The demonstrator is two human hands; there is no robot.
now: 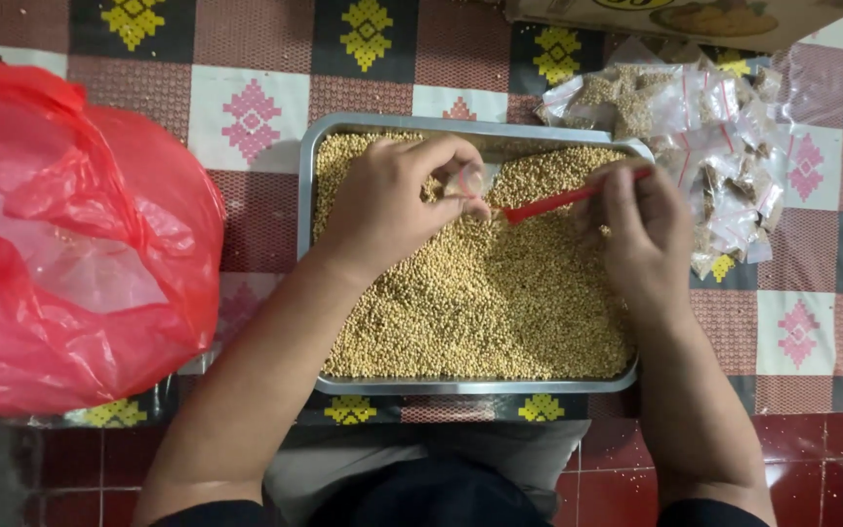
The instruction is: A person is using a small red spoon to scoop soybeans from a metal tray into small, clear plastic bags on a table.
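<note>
Over the seed tray (306, 195): left hand (387, 200) pinches small clear bag (467, 182), right hand (641, 229) pinches red spoon (558, 202).

Lighting is soft, even and moderately bright, apparently from overhead. Shadows beneath the hands are faint. Mild glare shows on the red plastic bag (60, 234) and the metal tray (306, 195) rim. Overall focus is slightly soft.

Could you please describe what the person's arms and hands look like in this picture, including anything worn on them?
Both forearms are bare, with no gloves. The left hand and right hand show no rings, watch or bracelets. Dark short sleeves show only at the bottom edge, near the upper arms.
</note>
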